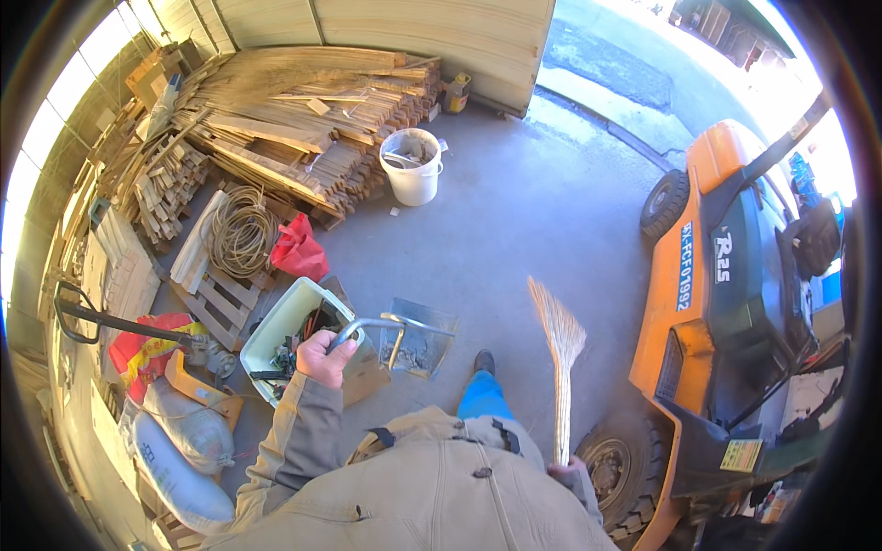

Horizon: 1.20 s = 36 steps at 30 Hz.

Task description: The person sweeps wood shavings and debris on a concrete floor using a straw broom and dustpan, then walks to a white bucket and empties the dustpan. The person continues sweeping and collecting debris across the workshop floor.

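Observation:
My left hand is closed round the bent metal handle of a dustpan. The dustpan's grey pan hangs or rests just ahead of my body, with dark debris in it; I cannot tell whether it touches the floor. At my right side, my right hand grips a straw broom by its lower end. The broom's bristles fan out upward and away from me, and my sleeve partly hides that hand. A pale green bin of tools and odds and ends stands beside my left hand.
An orange and dark forklift stands close on the right. Stacked timber fills the back left. A white bucket, a red bag, coiled rope, a pallet jack handle and filled sacks stand or lie ahead and left.

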Each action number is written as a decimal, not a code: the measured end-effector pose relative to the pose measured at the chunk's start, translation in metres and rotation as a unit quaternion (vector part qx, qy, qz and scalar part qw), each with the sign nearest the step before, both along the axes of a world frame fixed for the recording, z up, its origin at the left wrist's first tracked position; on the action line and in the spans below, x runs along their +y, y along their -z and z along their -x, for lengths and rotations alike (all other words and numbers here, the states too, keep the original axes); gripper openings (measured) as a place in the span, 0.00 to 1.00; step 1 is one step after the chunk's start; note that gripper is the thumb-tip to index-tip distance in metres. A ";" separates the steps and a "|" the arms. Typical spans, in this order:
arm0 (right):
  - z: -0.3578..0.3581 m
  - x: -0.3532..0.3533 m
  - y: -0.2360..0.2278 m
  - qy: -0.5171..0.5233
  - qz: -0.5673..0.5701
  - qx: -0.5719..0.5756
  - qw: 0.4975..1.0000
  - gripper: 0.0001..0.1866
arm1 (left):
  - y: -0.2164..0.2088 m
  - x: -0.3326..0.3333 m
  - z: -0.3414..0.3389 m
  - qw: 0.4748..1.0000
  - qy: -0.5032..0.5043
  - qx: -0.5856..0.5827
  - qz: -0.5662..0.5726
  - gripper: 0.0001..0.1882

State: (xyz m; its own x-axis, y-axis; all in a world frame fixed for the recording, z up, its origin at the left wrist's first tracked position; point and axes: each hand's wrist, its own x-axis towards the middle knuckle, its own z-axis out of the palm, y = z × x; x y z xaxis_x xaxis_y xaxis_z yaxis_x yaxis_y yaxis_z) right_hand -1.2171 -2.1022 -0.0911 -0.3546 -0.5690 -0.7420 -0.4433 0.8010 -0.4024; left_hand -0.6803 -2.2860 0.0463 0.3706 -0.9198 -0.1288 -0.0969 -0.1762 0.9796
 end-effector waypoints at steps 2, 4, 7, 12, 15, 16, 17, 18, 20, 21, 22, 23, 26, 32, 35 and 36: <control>0.016 -0.082 0.014 0.081 0.020 -0.091 0.992 0.19 | -0.001 -0.044 0.011 0.999 -0.034 -0.019 -0.028 0.10; 0.028 -0.163 0.012 0.110 0.009 -0.138 0.984 0.22 | -0.004 -0.078 0.012 0.997 -0.049 -0.052 -0.030 0.10; 0.030 -0.281 0.000 0.057 0.008 -0.146 0.988 0.23 | -0.005 -0.117 0.005 0.995 -0.093 -0.030 -0.010 0.11; -0.006 -0.458 -0.019 -0.047 0.047 -0.094 0.993 0.23 | 0.004 -0.186 -0.001 0.988 -0.151 0.009 -0.045 0.11; -0.044 -0.544 -0.028 -0.090 0.068 -0.093 0.989 0.23 | 0.036 -0.244 -0.023 0.983 -0.182 0.004 -0.031 0.11; -0.057 -0.569 -0.032 -0.118 0.082 -0.100 0.985 0.23 | 0.047 -0.258 -0.031 0.981 -0.190 -0.010 -0.023 0.12; -0.075 -0.594 -0.036 -0.135 0.081 -0.076 0.985 0.22 | 0.055 -0.272 -0.041 0.976 -0.200 -0.012 -0.083 0.13; -0.093 -0.619 -0.043 -0.177 0.083 -0.033 0.980 0.22 | 0.063 -0.287 -0.048 0.975 -0.213 -0.021 -0.059 0.14; -0.130 -0.661 -0.052 -0.185 0.080 -0.036 0.979 0.24 | 0.069 -0.310 -0.061 0.969 -0.227 -0.005 -0.096 0.11; -0.146 -0.687 -0.056 -0.200 0.081 -0.058 0.975 0.24 | 0.068 -0.319 -0.068 0.965 -0.219 -0.086 -0.113 0.12; -0.161 -0.708 -0.059 -0.217 0.078 -0.052 0.972 0.25 | 0.068 -0.334 -0.072 0.961 -0.241 -0.063 -0.119 0.13; -0.175 -0.728 -0.061 -0.236 0.089 -0.063 0.966 0.25 | 0.066 -0.342 -0.078 0.963 -0.240 -0.066 -0.105 0.13; -0.229 -0.791 -0.058 -0.297 0.126 -0.063 0.944 0.26 | 0.055 -0.358 -0.098 0.959 -0.244 -0.065 -0.126 0.13; -0.360 -0.922 -0.036 -0.411 0.154 -0.088 0.894 0.26 | 0.048 -0.392 -0.112 0.937 -0.312 -0.068 -0.141 0.11; -0.435 -0.996 -0.017 -0.460 0.152 -0.110 0.868 0.24 | 0.048 -0.414 -0.120 0.927 -0.347 -0.038 -0.139 0.10; -0.462 -1.021 -0.009 -0.477 0.150 -0.131 0.856 0.23 | 0.047 -0.422 -0.122 0.918 -0.372 -0.030 -0.133 0.10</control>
